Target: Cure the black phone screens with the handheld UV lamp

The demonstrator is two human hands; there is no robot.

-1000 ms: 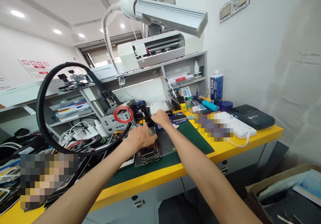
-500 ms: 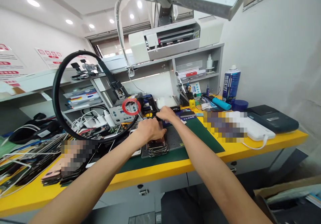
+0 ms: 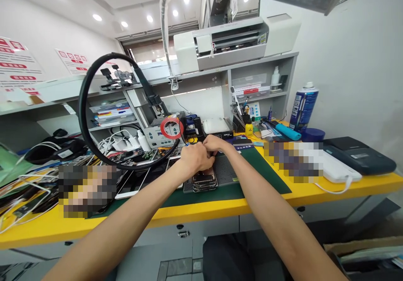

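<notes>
A stack of phones (image 3: 204, 183) with metal edges lies on the perforated dark pad in front of me. My left hand (image 3: 195, 158) is closed over the far end of the top phone, its thumb toward the right side. Just beyond it, my right hand (image 3: 215, 144) has its fingers pinched together close to the left hand's fingertips. What the right fingers hold is hidden. Behind the hands stands a black cylindrical object (image 3: 198, 126), and a red ring of tape (image 3: 171, 128) shows to its left.
A green mat (image 3: 261, 167) covers the yellow bench (image 3: 245, 207). Left lie several phones, boards and tangled white cables. A thick black hose (image 3: 82, 117) loops above them. A blue spray can (image 3: 304, 106), a white power strip (image 3: 340, 167) and a black box (image 3: 359, 155) occupy the right.
The view has shifted, so the bench appears farther right and slightly higher. My hands have drawn closer together at the far end of the phone stack.
</notes>
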